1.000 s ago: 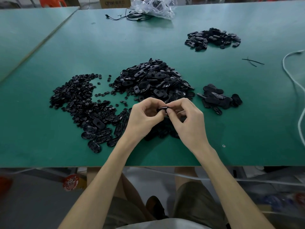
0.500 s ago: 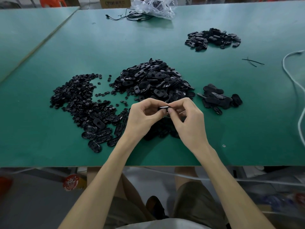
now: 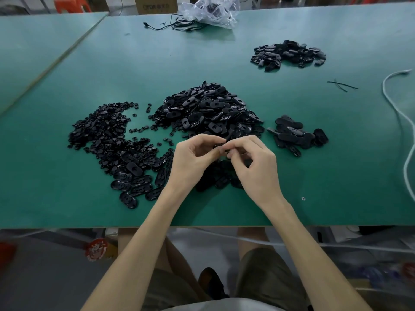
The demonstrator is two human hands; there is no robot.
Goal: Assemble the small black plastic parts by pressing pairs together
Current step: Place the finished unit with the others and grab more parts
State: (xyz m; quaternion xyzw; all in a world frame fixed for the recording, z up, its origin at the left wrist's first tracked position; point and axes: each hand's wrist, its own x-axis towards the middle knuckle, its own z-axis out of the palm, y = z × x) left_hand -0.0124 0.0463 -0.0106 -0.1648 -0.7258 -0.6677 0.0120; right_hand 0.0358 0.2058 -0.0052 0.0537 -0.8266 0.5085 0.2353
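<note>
Our left hand [image 3: 193, 160] and right hand [image 3: 253, 167] both pinch one black part [image 3: 219, 145], mid-press; next we likely need a firm, aligned squeeze.

Two green counters show: the main counter [image 3: 134, 63] and a second counter [image 3: 33, 41] to its left. Four heaps of black parts lie on the main one: a central heap [image 3: 206, 108], a left heap [image 3: 101, 131] of smaller round pieces, a right heap [image 3: 296, 135] and a far heap [image 3: 289, 53]. The pieces in each are too many to count. Two hands are in view, the left hand [image 3: 190, 160] and the right hand [image 3: 256, 171], with one black part [image 3: 219, 145] pinched between their fingers [image 3: 202, 139]; whether it is a single piece or a pair cannot be told. There is also one plastic bag [image 3: 211, 12], one black cable [image 3: 179, 25], one white cable [image 3: 402, 113], two thin black strips [image 3: 342, 85], one cardboard box [image 3: 156, 5], one red stool [image 3: 71, 4] and one small ring [image 3: 303, 198].
</note>
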